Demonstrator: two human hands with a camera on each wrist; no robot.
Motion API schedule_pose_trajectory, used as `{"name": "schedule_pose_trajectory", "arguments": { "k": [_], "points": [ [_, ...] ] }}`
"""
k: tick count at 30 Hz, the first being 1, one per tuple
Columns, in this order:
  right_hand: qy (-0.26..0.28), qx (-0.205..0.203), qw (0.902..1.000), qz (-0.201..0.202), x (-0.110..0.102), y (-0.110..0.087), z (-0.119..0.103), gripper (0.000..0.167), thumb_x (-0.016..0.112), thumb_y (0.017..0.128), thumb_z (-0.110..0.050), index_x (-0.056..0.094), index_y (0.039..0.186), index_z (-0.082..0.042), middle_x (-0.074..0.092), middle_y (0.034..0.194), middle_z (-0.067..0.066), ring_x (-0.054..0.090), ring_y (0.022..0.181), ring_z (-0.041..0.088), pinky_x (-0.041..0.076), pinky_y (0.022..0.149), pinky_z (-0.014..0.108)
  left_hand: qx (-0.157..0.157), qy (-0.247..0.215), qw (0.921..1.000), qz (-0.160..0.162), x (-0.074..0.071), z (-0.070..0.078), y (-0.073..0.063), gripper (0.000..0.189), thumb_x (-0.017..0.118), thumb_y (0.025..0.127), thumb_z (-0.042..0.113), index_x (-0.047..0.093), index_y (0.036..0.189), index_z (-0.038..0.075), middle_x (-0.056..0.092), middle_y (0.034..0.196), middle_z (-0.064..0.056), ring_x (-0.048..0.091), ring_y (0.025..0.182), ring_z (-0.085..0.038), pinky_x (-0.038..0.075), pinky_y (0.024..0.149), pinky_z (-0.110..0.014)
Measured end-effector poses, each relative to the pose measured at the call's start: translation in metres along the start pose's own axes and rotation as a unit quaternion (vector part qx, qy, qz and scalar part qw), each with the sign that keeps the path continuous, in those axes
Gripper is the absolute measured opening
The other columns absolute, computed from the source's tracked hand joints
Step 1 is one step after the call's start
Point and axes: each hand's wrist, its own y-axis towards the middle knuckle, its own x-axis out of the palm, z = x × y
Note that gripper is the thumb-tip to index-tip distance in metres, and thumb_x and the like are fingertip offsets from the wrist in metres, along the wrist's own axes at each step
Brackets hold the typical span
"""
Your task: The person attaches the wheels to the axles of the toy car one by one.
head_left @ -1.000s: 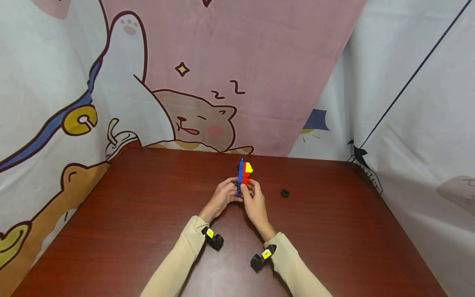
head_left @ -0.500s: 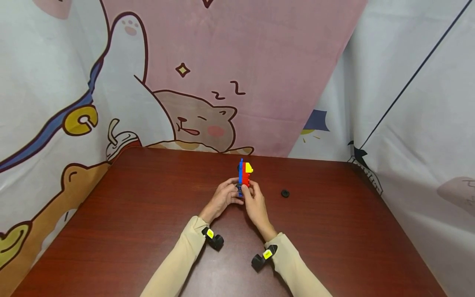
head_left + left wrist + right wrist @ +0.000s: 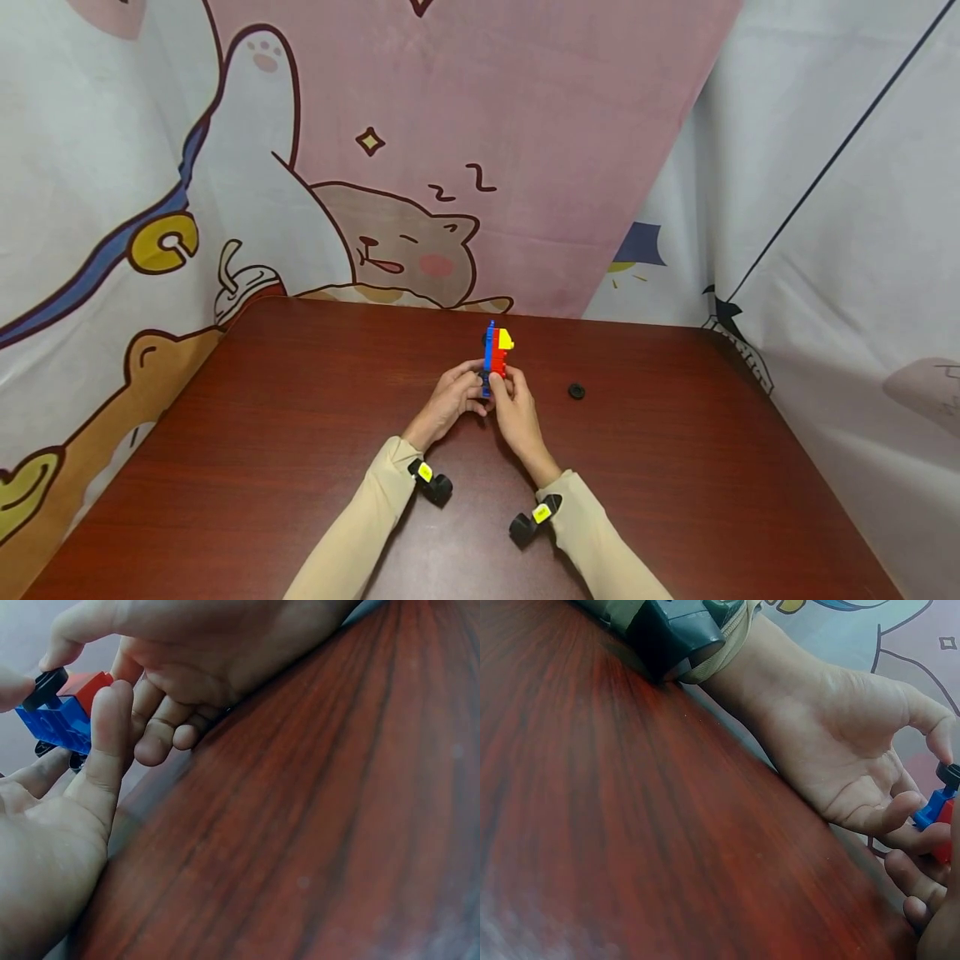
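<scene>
Both hands hold a small toy brick car (image 3: 495, 354) upright on end above the table. It has a blue base, red bricks and a yellow brick at its upper end. My left hand (image 3: 447, 398) grips its lower part from the left, and my right hand (image 3: 516, 412) pinches it from the right. Fingertips of both hands touch a black wheel (image 3: 46, 688) on the blue base in the left wrist view. At the right edge of the right wrist view, the left thumb rests against that wheel (image 3: 949, 774). Fingers hide part of the car.
A loose black wheel (image 3: 576, 391) lies on the dark red wooden table (image 3: 262, 433), right of the hands. Behind the table's far edge hangs a printed cloth (image 3: 562, 167) with cartoon animals. More white cloth (image 3: 847, 250) hangs at the right.
The toy car has shifted slightly to the right and tilted a little, with both hands still holding it. The left hand's lower fingers have moved slightly. The loose wheel stays in place.
</scene>
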Motion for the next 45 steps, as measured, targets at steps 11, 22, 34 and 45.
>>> {"name": "schedule_pose_trajectory", "arguments": {
  "k": [11,22,34,45],
  "points": [
    [0.014,0.016,0.9998,-0.003,-0.001,0.0,-0.003,0.045,0.048,0.106,-0.03,0.045,0.135,0.004,0.066,0.101,0.026,0.061,0.074,0.025,0.047,0.065,0.021,0.005,0.025,0.9997,0.008,0.0,-0.004,0.002,0.051,0.046,0.092,0.006,0.046,0.142,-0.003,0.067,0.097,-0.005,0.064,0.071,-0.017,0.053,0.057,-0.022],
    [0.025,0.011,0.9995,-0.018,-0.005,-0.007,-0.017,0.04,0.046,0.107,-0.024,0.045,0.133,0.007,0.065,0.103,0.029,0.062,0.078,0.03,0.051,0.068,0.025,0.004,0.023,0.9997,0.012,0.0,-0.006,0.001,0.05,0.046,0.094,0.006,0.047,0.142,-0.003,0.067,0.095,-0.003,0.066,0.072,-0.015,0.055,0.057,-0.024],
    [0.034,0.003,0.9994,0.002,0.0,-0.002,0.001,0.038,0.049,0.105,-0.03,0.049,0.13,0.0,0.068,0.11,0.022,0.066,0.094,0.025,0.053,0.077,0.028,0.001,-0.023,0.9997,-0.004,0.002,-0.004,0.001,0.05,0.052,0.098,0.021,0.043,0.141,-0.003,0.07,0.094,0.001,0.07,0.073,-0.015,0.06,0.065,-0.031],
    [0.006,-0.006,0.9999,0.011,0.0,-0.002,-0.002,0.037,0.05,0.104,-0.033,0.054,0.127,-0.003,0.069,0.106,0.018,0.063,0.094,0.021,0.05,0.08,0.03,0.01,-0.021,0.9995,0.023,0.004,-0.005,0.003,0.033,0.051,0.104,0.032,0.055,0.119,0.003,0.069,0.09,0.002,0.071,0.068,-0.015,0.061,0.064,-0.033]
  ]
}}
